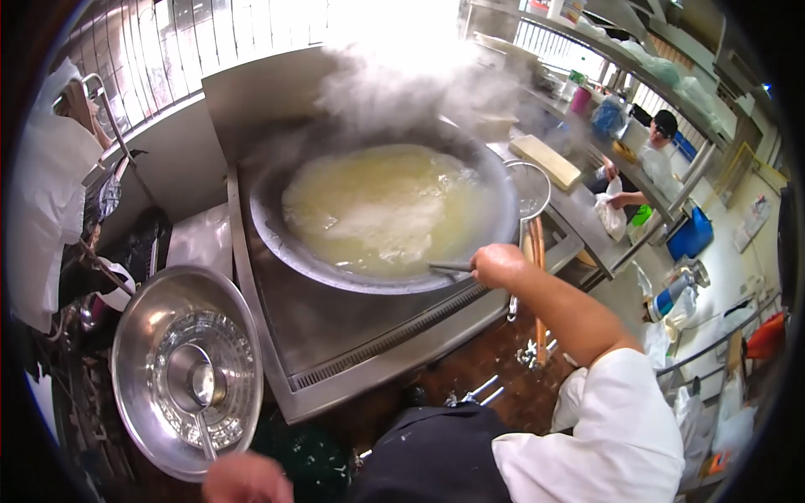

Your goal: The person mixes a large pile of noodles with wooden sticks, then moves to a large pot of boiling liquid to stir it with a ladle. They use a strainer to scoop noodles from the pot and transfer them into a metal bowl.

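My right hand [501, 267] is closed around a grey handle [451, 267] at the near right rim of a large wok [285, 270]. The handle slopes into the wok, and the utensil's working end is hidden in the liquid. Cloudy yellowish liquid [369, 197] steams there, with a pale foamy patch in the middle. My left hand [247, 479] is blurred at the bottom edge, near the handle of a metal dipper [191, 375]. That dipper rests inside a wide steel bowl [134, 369] that holds clear liquid. The left fingers cannot be made out.
A round strainer [547, 205] with a wooden handle lies right of the wok. Beyond it, a pale rectangular block [545, 161] sits on the counter. Another person [658, 159] handles a white bag [610, 214] at the right. The steel stove [335, 335] surrounds the wok.
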Demonstrator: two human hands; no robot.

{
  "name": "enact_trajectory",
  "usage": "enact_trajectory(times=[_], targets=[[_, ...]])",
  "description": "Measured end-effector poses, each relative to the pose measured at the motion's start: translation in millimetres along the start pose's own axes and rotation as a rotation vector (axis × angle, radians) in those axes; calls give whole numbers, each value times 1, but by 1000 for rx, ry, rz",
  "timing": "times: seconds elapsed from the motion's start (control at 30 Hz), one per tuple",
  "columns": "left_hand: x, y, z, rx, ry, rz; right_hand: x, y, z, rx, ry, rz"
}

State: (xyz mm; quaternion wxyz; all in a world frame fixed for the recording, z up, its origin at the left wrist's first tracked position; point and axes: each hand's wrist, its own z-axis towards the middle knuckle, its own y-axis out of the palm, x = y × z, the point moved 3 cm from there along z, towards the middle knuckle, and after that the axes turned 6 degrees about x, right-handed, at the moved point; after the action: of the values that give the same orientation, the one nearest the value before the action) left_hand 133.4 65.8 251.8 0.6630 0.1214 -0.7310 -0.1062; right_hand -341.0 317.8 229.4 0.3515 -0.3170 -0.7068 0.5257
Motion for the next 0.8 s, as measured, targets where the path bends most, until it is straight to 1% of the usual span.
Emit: enact_trajectory(times=[0.03,0.07,0.13,0.2,0.27,0.33,0.4,0.47,0.5,0.57,0.63,0.67,0.7,0.73,0.8], targets=[[-9,-4,45,321,432,-215,1,-9,0,-9,-25,-4],[-49,-25,67,552,195,-262,1,-15,1,-18,-48,-10],[-139,-66,90,783,-137,-455,-2,-20,9,-46,-51,-37],[-201,-82,96,933,-318,-578,-11,-26,21,-76,-64,-77],[-244,-95,100,1031,-392,-502,-22,-29,36,-131,-44,-125],[-260,-99,107,1037,-340,-418,-27,-27,58,-138,-56,-135],[-264,-103,110,975,-298,-293,-30,-25,90,-145,-73,-149],[-259,-103,111,1008,-394,-173,-30,-15,136,-170,0,-160],[-260,-103,110,1031,-417,-155,-32,-11,161,-175,-17,-168],[-259,-104,117,1070,-453,-140,-34,-4,219,-92,7,-178],[-256,-104,120,1111,-507,-62,-35,0,283,2,14,-165],[-249,-106,123,1126,-527,-63,-39,-4,312,16,23,-168],[-240,-108,127,1135,-558,-147,-44,-9,337,-52,63,-179],[-234,-108,129,1144,-584,-229,-49,-10,354,-54,99,-141],[-231,-105,132,1160,-587,-202,-52,6,388,54,145,-78]])
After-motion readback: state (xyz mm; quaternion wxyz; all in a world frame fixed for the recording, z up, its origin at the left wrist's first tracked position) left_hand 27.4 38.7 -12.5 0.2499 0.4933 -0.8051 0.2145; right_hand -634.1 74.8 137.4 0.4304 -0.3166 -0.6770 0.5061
